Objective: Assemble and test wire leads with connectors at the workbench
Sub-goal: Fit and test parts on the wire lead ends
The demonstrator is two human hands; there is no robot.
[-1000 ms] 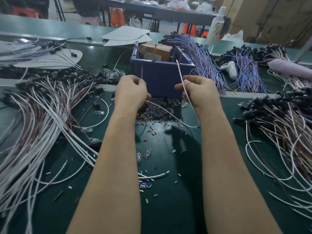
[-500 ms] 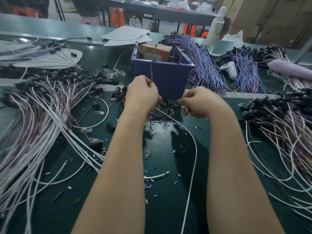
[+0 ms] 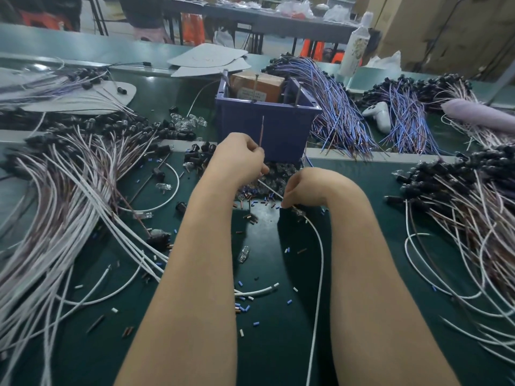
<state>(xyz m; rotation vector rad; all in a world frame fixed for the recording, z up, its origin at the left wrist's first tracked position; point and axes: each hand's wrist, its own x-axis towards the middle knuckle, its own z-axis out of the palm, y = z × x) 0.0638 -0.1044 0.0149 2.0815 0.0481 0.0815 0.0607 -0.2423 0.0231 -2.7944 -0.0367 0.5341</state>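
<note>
**seating a part on the end of the white lead**

at the near edge of the workbench [image 3: 273, 352] a white lead [image 3: 322, 254] comes in between the forearms and curves up beside the right one. loose sleeve offcuts [image 3: 242, 305] lie scattered on the mat to its left.

further in, the right hand [image 3: 306, 188] bends over the lead's far end. its fingers are curled tight and the tips pinch the end down near the mat, where a small clear piece seems to sit, too small to say for sure. a short white stretch runs on to the left hand [image 3: 239, 160], which is closed round a thin reddish wire [image 3: 262, 130] standing upright out of the fist. i cannot tell whether that wire belongs to the same lead.

just past both hands, a heap of small connectors [image 3: 278, 174] lies against the front wall of the blue bin [image 3: 278, 135], mid-bench. bundles of leads [image 3: 69, 207] fan toward the left edge, with more toward the right.

the step looks like fitting a part onto the lead's end. to do it well:
- pinch close to the tip so the end cannot buckle.
- hold the upright wire steady and clear of the heap.
- line the end up squarely before pushing.
- leave the slack loose so it does not tug the end aside.
</note>
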